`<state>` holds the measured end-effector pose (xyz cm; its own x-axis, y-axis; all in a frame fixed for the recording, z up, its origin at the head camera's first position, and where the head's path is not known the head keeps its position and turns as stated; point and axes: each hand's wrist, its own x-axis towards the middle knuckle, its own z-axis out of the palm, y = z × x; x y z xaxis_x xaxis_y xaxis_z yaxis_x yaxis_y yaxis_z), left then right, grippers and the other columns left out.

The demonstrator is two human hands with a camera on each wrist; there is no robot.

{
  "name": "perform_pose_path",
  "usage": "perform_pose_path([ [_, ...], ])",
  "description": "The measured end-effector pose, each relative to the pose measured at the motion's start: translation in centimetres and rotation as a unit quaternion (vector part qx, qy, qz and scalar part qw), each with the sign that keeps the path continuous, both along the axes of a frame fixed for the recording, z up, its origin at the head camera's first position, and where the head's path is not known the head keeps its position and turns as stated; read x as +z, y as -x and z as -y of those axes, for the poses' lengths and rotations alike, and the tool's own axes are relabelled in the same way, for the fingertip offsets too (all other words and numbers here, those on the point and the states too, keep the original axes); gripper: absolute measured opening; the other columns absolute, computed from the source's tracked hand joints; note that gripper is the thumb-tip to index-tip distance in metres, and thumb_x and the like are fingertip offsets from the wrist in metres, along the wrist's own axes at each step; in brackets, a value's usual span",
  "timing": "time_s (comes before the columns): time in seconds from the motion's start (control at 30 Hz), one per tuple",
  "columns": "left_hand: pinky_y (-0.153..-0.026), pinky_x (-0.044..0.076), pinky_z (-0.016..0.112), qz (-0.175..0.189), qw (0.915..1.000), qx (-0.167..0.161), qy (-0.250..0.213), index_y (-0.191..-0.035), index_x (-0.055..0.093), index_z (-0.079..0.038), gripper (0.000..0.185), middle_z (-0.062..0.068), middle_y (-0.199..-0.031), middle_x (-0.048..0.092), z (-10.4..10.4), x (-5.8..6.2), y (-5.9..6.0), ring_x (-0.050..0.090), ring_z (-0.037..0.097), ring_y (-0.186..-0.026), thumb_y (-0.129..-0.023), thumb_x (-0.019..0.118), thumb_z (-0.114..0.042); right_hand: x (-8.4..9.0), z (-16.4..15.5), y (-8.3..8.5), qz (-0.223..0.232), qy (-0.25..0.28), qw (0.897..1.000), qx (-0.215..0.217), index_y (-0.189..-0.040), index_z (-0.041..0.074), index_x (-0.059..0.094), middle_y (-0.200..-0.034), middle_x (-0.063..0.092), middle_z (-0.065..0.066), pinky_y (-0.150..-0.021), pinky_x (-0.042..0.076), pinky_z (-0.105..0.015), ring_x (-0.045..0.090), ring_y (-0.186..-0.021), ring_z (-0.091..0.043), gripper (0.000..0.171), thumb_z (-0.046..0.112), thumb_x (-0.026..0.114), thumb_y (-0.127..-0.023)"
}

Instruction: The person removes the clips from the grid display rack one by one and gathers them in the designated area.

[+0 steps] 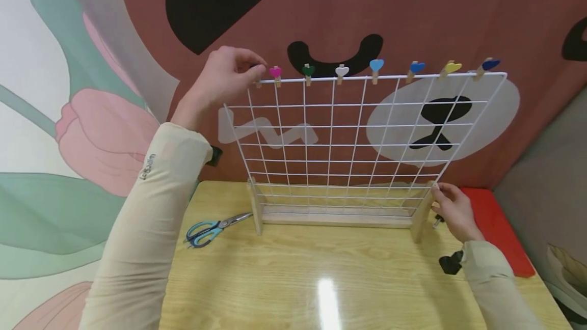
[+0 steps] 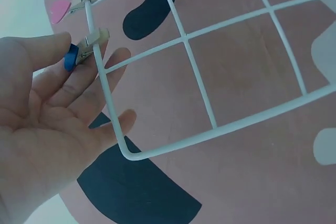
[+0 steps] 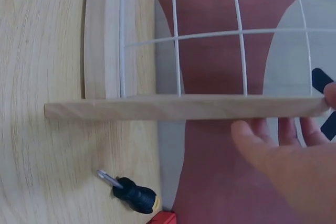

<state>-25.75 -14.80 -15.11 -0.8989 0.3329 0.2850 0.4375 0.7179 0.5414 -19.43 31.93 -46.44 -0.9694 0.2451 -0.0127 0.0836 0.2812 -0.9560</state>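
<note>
Here the tabletop (image 1: pixel 348 274) carries a white wire grid (image 1: pixel 348 136) standing upright in a wooden base (image 1: pixel 337 218), with a row of heart-topped clothespins along its top wire. The left hand (image 1: pixel 224 78) is raised to the grid's top left corner, arm stretched up and forward, its thumb and fingers clamped on the blue clothespin (image 2: pixel 79 51) that sits on the wire there, right beside the pink clothespin (image 1: pixel 275 73). The right hand (image 1: pixel 451 210) rests low against the wooden end post (image 1: pixel 421 218) at the grid's right side, fingers bent around its edge as far as the wrist view shows. A pull on the clip from that high corner could tip the light grid backward or drag it across the smooth wood if the lower hand lets go. Squeezed unevenly, the small clip might spring out and drop behind the grid. Scissors (image 1: pixel 213 228) lie at the left, a small screwdriver (image 3: pixel 131 191) near the right post.
</note>
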Motion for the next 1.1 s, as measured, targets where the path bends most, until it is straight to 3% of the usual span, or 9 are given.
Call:
perform_pose_path([
  [0.2, -0.081, 0.042, 0.029, 0.017, 0.9991, 0.011, -0.036, -0.12, 0.064, -0.007, 0.035, 0.007, -0.095, 0.069, 0.6, 0.0, 0.3, 0.061, 0.016, -0.095, -0.098, 0.054, -0.032, -0.5, -0.9, 0.2, -0.008, -0.001, 0.999, 0.036, -0.128, 0.001, 0.04, -0.113, 0.045, -0.001, -0.074, 0.051, -0.015, 0.051, -0.092, 0.004, 0.048, 0.039, 0.048, -0.099],
  [0.43, -0.075, 0.038, 0.028, 0.004, 0.9996, 0.015, -0.023, -0.112, 0.068, -0.006, 0.034, 0.008, -0.096, 0.068, 0.7, 0.0, 0.5, 0.056, 0.019, -0.092, -0.098, 0.055, -0.033, -0.7, -1.3, 0.2, -0.022, 0.068, 0.996, 0.049, -0.117, 0.018, 0.046, -0.107, 0.047, 0.006, -0.072, 0.051, -0.014, 0.053, -0.092, 0.002, 0.027, 0.034, 0.054, -0.098],
  [0.8, -0.076, 0.041, 0.026, -0.017, 0.9982, 0.033, -0.046, -0.109, 0.071, -0.006, 0.03, 0.009, -0.098, 0.07, 0.8, -0.2, 0.6, 0.057, 0.015, -0.091, -0.095, 0.061, -0.031, -0.8, -1.1, 0.3, -0.024, 0.077, 0.996, 0.044, -0.117, 0.017, 0.046, -0.106, 0.047, 0.007, -0.072, 0.05, -0.013, 0.052, -0.092, 0.0, 0.023, 0.03, 0.052, -0.099],
  [0.97, -0.075, 0.042, 0.026, -0.026, 0.9973, 0.046, -0.052, -0.109, 0.072, -0.006, 0.03, 0.009, -0.097, 0.07, 0.8, -0.3, 0.5, 0.056, 0.014, -0.09, -0.094, 0.062, -0.031, -1.4, -1.3, 0.5, -0.029, 0.074, 0.996, 0.045, -0.118, 0.016, 0.046, -0.107, 0.047, 0.007, -0.072, 0.05, -0.013, 0.051, -0.093, -0.001, 0.031, 0.037, 0.054, -0.097],
  [1.0, -0.075, 0.042, 0.026, -0.025, 0.9971, 0.049, -0.053, -0.109, 0.072, -0.007, 0.031, 0.008, -0.097, 0.07, 0.8, -0.3, 0.5, 0.056, 0.014, -0.09, -0.094, 0.062, -0.031, -1.9, -1.6, 0.7, -0.039, 0.095, 0.993, 0.049, -0.118, 0.015, 0.048, -0.107, 0.049, 0.006, -0.072, 0.051, -0.015, 0.052, -0.092, -0.002, 0.03, 0.034, 0.056, -0.097],
  [1.1, -0.072, 0.041, 0.026, -0.031, 0.9947, 0.063, -0.075, -0.109, 0.072, -0.009, 0.03, 0.005, -0.096, 0.07, 0.9, -0.3, 0.4, 0.054, 0.013, -0.089, -0.094, 0.062, -0.032, -2.3, -1.8, 0.8, -0.036, 0.078, 0.995, 0.049, -0.12, 0.015, 0.047, -0.107, 0.049, 0.007, -0.072, 0.05, -0.014, 0.052, -0.093, 0.0, 0.035, 0.039, 0.056, -0.096],
])
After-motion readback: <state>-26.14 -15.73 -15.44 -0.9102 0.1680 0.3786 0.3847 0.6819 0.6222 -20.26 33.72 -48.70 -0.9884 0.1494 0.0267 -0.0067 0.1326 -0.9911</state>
